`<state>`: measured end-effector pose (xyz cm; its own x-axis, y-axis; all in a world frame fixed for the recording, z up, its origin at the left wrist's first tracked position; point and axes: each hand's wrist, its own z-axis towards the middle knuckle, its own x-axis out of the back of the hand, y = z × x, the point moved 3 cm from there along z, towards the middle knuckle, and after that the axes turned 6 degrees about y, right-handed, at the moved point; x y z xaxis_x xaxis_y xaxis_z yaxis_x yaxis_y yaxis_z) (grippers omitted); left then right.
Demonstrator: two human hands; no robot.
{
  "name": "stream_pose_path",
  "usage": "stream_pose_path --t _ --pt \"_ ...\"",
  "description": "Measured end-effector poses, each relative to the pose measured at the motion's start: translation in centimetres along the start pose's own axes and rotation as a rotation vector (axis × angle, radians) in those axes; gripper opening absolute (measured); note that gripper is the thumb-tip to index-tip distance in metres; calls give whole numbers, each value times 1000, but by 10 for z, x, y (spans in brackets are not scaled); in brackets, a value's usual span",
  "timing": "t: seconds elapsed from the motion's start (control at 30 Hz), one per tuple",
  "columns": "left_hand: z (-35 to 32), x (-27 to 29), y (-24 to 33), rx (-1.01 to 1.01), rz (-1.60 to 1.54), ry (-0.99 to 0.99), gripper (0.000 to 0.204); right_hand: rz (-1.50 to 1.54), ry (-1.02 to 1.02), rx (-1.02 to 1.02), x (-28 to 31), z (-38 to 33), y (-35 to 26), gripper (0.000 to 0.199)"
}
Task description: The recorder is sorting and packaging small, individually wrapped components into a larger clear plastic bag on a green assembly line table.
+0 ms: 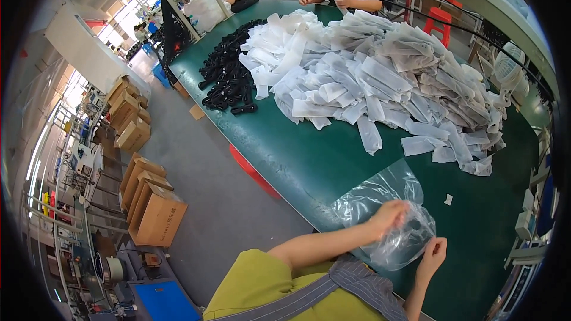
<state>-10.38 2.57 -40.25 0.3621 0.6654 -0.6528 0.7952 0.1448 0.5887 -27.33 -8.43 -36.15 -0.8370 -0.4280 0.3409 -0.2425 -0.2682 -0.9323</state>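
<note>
Your left hand [389,215] and right hand [433,254] both pinch the clear plastic bag [380,202] (crumpled), long axis running from you toward the white pile [380,77].

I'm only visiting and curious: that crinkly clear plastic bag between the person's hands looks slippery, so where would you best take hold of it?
Probably at its rim. The clear plastic bag lies limp on the green table, so pinch a thin edge from the near side, as the left hand and right hand do on either side. Its middle would likely just crumple.
</note>
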Motion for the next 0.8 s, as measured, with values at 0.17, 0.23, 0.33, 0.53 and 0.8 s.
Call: stream_pose_path --t 0.17,0.23,0.33,0.53,0.8 --pt "-13 -16 41 -34 425 -89 15 -404 -153 59 12 18 -21 9" --pt "-20 -31 67 -668 1019 70 14 -240 139 379 13 23 -66 5" --pt "-25 -61 80 -628 1036 29 7 -234 -293 471 -3 19 -102 21" --pt "-66 -142 30 -822 1399 -582 12 -224 -742 727 -137 44 -53 54" --pt "-41 -107 20 -683 1381 -498 14 -161 -629 619 -191 43 -89 81"
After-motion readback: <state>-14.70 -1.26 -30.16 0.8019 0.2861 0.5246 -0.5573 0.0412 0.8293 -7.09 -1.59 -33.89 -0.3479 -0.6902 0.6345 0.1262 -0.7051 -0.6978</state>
